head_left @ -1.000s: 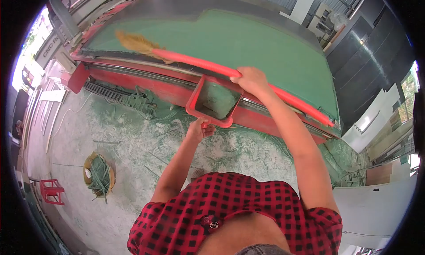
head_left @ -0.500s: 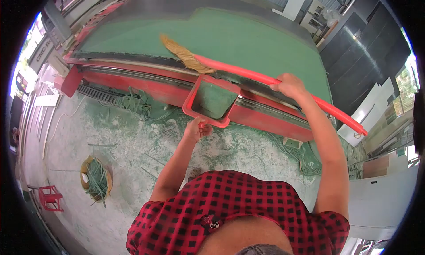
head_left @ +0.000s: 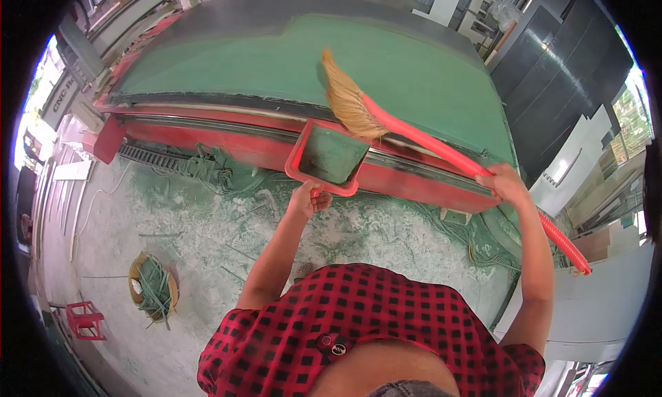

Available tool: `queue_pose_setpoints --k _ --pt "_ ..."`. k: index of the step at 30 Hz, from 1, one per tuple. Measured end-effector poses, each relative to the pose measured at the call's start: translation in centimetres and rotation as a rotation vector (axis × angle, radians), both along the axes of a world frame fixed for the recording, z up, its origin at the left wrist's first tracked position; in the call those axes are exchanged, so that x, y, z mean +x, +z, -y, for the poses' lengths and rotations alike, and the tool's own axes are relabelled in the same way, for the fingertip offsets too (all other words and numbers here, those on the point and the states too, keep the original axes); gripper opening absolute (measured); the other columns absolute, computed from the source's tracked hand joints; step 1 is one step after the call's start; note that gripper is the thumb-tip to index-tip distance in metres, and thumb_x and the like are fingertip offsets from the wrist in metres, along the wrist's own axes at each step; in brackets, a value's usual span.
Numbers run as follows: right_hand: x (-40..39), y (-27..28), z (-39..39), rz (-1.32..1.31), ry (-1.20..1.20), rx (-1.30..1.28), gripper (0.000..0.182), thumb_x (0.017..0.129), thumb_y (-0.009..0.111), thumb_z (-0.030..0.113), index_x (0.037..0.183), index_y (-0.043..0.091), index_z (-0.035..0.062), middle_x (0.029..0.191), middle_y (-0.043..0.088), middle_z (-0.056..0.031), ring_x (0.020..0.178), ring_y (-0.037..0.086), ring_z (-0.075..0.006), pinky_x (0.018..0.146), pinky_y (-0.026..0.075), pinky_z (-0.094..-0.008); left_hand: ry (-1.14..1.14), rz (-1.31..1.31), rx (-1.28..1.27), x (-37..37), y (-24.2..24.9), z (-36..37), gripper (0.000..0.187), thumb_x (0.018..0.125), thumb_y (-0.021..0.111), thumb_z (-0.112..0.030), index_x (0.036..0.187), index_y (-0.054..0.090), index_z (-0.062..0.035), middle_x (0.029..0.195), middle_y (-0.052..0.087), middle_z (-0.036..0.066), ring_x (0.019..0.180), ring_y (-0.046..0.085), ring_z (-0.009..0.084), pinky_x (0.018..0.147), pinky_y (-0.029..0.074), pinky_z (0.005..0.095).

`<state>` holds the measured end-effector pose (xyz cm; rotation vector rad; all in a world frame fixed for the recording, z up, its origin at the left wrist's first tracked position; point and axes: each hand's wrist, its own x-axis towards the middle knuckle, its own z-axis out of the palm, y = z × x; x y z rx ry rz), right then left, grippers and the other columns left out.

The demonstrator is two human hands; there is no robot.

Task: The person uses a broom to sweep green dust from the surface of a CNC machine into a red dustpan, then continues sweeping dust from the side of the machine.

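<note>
My left hand (head_left: 310,200) is closed on the near edge of a red dustpan (head_left: 292,164), which holds green dust and sits against the machine's front rail. My right hand (head_left: 505,185) grips the red handle of a broom (head_left: 431,146). The broom's straw bristles (head_left: 349,102) stand over the front edge of the machine bed (head_left: 227,63), just right of and above the dustpan. Green powder covers much of the bed.
A yellowish basket of green strips (head_left: 153,287) and a red stool (head_left: 85,320) stand on the dusty floor at the left. Cables (head_left: 483,249) lie at the machine's right foot. Dark panels (head_left: 558,80) lean at the right.
My right hand has moved right and nearer to me with the broom. The bristles have shifted right, away from the left side of the dustpan. My left hand and the dustpan have barely moved.
</note>
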<state>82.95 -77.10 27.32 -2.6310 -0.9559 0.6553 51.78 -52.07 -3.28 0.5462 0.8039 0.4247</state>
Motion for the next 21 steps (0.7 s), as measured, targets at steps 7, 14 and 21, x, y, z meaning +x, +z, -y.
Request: queue_pose_setpoints --k 7,14,21 --pt "1.4 -0.5 5.3 -0.142 -0.02 0.182 0.027 0.078 0.067 0.025 0.083 0.066 -0.0008 0.055 0.049 -0.0005 0.043 0.045 -0.0092 0.038 0.034 -0.0258 -0.008 0.031 -0.001 1.3 -0.1 0.6 0.029 0.082 0.051 -0.025 0.092 0.059 0.0013 0.082 0.063 0.017 0.073 0.064 0.0282 0.066 0.055 0.0409" --pt "1.8 -1.4 7.4 0.118 -0.034 0.271 0.031 0.074 0.07 0.025 0.095 0.066 0.0033 0.07 0.06 -0.0039 0.065 0.056 -0.0136 0.064 0.044 -0.0289 -0.022 0.009 -0.025 2.5 -0.3 0.7 0.032 0.085 0.049 -0.027 0.093 0.059 0.0018 0.082 0.063 0.017 0.075 0.064 0.0286 0.068 0.054 0.0411" --pt "1.1 -5.3 8.6 0.369 -0.002 0.114 0.038 0.072 0.069 0.033 0.103 0.065 0.011 0.088 0.065 -0.0145 0.085 0.062 -0.0297 0.076 0.046 -0.0366 -0.015 -0.005 0.006 2.8 -0.8 0.8 0.035 0.085 0.049 -0.03 0.095 0.059 0.0027 0.083 0.063 0.018 0.076 0.064 0.0291 0.069 0.054 0.0408"
